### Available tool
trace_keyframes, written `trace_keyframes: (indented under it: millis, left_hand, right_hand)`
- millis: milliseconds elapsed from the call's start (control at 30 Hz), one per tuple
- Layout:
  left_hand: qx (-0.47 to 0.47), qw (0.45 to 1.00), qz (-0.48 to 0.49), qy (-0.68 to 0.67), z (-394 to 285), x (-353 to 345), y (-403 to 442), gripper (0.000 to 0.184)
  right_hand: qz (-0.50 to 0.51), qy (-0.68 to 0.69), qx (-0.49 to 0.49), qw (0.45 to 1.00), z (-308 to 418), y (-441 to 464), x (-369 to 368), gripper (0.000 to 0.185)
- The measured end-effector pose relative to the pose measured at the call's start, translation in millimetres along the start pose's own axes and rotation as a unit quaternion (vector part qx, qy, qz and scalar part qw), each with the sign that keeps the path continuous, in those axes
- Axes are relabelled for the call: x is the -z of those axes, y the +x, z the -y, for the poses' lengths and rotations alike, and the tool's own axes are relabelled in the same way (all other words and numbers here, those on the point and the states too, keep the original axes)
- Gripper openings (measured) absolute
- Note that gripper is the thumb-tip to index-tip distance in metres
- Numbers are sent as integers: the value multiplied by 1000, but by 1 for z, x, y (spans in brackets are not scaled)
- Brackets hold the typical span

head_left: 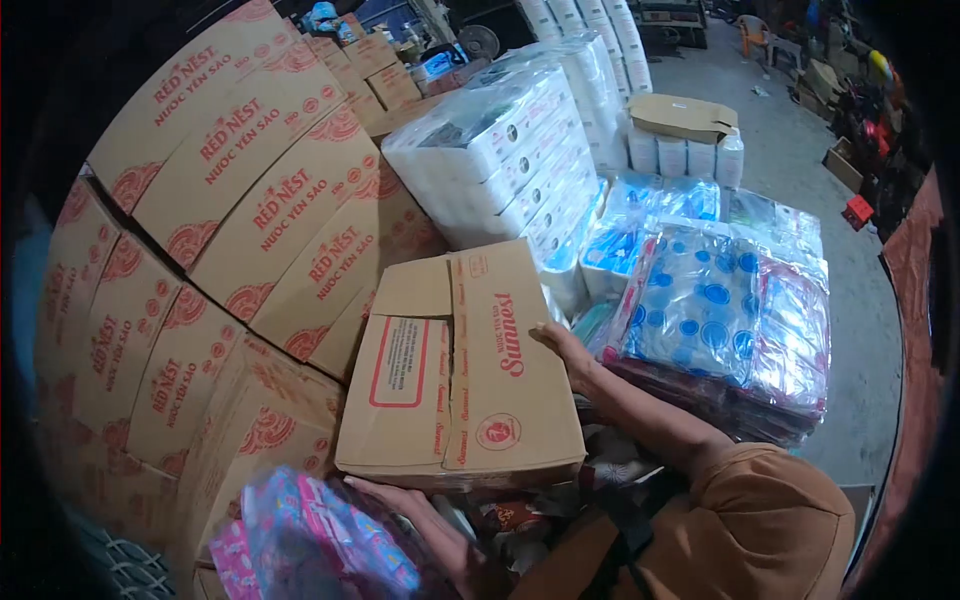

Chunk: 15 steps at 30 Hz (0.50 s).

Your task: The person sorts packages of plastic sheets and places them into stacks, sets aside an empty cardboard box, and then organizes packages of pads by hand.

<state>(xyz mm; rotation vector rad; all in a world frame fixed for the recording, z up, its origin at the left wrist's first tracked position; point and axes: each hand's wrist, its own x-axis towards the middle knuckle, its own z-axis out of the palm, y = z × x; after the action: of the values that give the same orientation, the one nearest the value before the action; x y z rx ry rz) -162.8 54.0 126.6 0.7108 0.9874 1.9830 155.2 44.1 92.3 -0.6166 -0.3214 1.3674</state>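
A brown cardboard box (485, 380) printed "Sunnest" in red sits tilted in front of me, its taped top facing up. My right hand (560, 345) grips its far right side, thumb at the top edge, the other fingers hidden behind the side. At the near left corner, my left hand (385, 495) holds the box from below, with most of its fingers out of sight under it. Just left of that hand lies a plastic-wrapped bundle in pink and blue (310, 535).
Stacked "Red Nest" cartons (270, 200) rise along the left. Wrapped paper-roll packs (500, 150) stand behind the box. Clear plastic packs with blue dots (690, 300) are piled at right. Grey floor (850, 330) runs along the right, with an orange chair (753, 35) farther back.
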Motion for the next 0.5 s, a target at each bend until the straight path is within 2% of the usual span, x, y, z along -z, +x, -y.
trace_keyframes:
  millis: [33, 167, 233, 433, 500]
  left_hand:
    - [-21, 999, 31, -20, -7, -1, -2, 64]
    - [-65, 998, 11, 15, -53, -13, -14, 62]
    - [-67, 997, 12, -35, -74, -23, -26, 61]
    - [-150, 987, 36, -47, -107, -49, -55, 60]
    - [-164, 983, 53, -62, -111, -55, -55, 60]
  right_hand:
    - [4, 3, -4, 1000, 0, -3, -3, 37]
    - [64, 45, -15, 997, 1, -15, -22, 39]
    - [92, 49, -9, 995, 12, -25, -39, 40]
    - [129, -20, 53, 990, 54, -50, -85, 48]
    - [146, -34, 108, 983, 70, -60, -100, 52]
